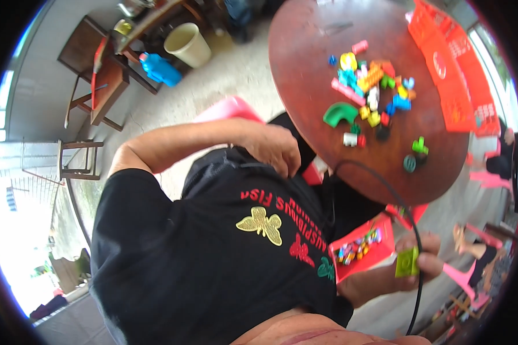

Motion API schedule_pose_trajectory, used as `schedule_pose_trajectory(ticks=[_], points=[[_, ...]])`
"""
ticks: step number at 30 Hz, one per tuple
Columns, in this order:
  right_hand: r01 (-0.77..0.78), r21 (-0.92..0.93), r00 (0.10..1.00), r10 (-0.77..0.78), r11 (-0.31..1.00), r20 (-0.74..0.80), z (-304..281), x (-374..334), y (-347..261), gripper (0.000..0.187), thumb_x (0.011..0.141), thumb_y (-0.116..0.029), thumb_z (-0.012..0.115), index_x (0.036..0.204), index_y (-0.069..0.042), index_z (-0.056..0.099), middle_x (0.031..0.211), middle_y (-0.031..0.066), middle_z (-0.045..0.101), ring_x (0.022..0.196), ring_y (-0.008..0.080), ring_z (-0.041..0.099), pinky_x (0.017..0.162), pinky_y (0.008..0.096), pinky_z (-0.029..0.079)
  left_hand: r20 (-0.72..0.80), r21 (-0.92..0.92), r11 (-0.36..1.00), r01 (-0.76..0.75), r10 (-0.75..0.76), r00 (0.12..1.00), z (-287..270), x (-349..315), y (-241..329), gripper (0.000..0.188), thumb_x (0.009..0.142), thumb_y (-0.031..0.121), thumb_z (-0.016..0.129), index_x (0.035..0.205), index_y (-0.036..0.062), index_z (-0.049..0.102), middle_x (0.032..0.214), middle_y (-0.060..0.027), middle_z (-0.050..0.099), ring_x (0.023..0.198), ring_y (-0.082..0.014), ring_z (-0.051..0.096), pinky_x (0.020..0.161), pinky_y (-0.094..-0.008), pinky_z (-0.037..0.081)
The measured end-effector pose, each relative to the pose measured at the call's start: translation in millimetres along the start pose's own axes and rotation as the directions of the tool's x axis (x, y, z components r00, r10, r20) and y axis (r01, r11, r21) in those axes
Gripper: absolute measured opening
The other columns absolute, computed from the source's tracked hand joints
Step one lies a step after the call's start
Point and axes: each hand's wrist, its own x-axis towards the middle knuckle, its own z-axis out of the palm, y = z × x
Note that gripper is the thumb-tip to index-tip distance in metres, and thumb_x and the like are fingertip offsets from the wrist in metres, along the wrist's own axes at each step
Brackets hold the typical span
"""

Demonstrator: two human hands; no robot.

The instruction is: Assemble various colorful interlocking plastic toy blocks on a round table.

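My right hand (385, 281) is closed on a lime-green toy building block (407, 263), its studded face showing between thumb and fingers. It is held beside a red basket (380, 257) with many small coloured pieces (360, 247) in it. My left hand (274, 150) rests at my lap against dark clothing. Its fingers bend down together and their tips are hidden, so I cannot tell whether anything is in them. On the brown oval table (305, 52) lies a loose pile of coloured blocks (371, 80), including a green curved piece (340, 114) and a white block (350, 139).
A red plastic basket (452, 69) stands along the table's right edge. A black cable (394, 192) loops in front of my right hand. On the floor at upper left are a cream bucket (188, 46), a blue bottle (161, 70) and a wooden chair (106, 86). Another person (489, 267) is at far right.
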Motion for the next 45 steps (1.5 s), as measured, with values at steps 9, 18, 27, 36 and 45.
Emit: schedule_pose_trajectory(ticks=[9, 18, 27, 36, 45], points=[[-0.055, 0.061, 0.993, 0.048, 0.997, 0.108, 65.0, 59.8, 20.7, 0.027, 0.073, -0.019, 0.076, 0.093, -0.005, 0.064, 0.08, 0.0133, 0.062, 0.064, 0.0205, 0.057, 0.056, 0.029, 0.044, -0.178, 0.247, 0.911, 0.332, -0.294, 0.939, 7.4, -67.2, -34.9, 0.017, 0.072, 0.021, 0.065, 0.085, 0.0112, 0.071, 0.078, -0.0076, 0.069, 0.076, -0.0252, 0.066, 0.066, -0.0382, 0.049], [-0.14, 0.099, 0.922, 0.093, 0.985, 0.375, 63.8, 62.7, 33.0, 0.045, 0.056, -0.002, 0.077, 0.099, -0.004, 0.065, 0.084, 0.0099, 0.061, 0.069, 0.0225, 0.059, 0.06, 0.0315, 0.046, -0.1, 0.395, 0.725, 0.564, -0.577, 0.811, 27.6, -80.5, -45.8, 0.017, 0.074, 0.023, 0.066, 0.088, 0.0158, 0.072, 0.086, -0.009, 0.07, 0.086, -0.0297, 0.065, 0.071, -0.0429, 0.049], [-0.769, 0.08, 0.637, 0.771, 0.634, 0.012, -2.6, 17.3, 96.0, 0.05, 0.067, -0.007, 0.073, 0.113, 0.003, 0.056, 0.106, 0.0069, 0.058, 0.087, 0.0149, 0.06, 0.084, 0.0288, 0.049, -0.498, -0.063, 0.99, 0.124, -0.138, 0.856, -41.5, -12.4, 2.1, 0.021, 0.082, 0.013, 0.062, 0.101, 0.0058, 0.064, 0.093, -0.0091, 0.066, 0.086, -0.0232, 0.065, 0.075, -0.0363, 0.05], [-0.488, -0.539, 0.858, 0.491, 0.687, -0.152, 59.2, 72.2, 131.0, 0.039, 0.073, 0.0, 0.068, 0.11, -0.004, 0.056, 0.1, 0.0089, 0.06, 0.095, 0.0197, 0.059, 0.082, 0.0308, 0.048, -0.444, -0.789, 0.49, -0.372, -0.036, 0.895, -50.7, 104.7, -22.8, 0.042, 0.097, 0.039, 0.048, 0.124, 0.0071, 0.052, 0.103, -0.0072, 0.059, 0.092, -0.0175, 0.06, 0.069, -0.0322, 0.052], [-0.349, -0.653, 0.92, 0.38, 0.673, -0.099, 63.1, 157.2, 177.6, 0.035, 0.078, -0.012, 0.067, 0.112, -0.005, 0.059, 0.104, 0.0135, 0.06, 0.099, 0.0264, 0.06, 0.082, 0.0353, 0.049, -0.465, -0.885, 0.037, -0.464, -0.095, 0.88, -102.0, 90.7, -58.3, 0.033, 0.102, 0.03, 0.036, 0.113, 0.0051, 0.055, 0.091, -0.004, 0.06, 0.074, -0.0123, 0.056, 0.057, -0.0236, 0.041]])
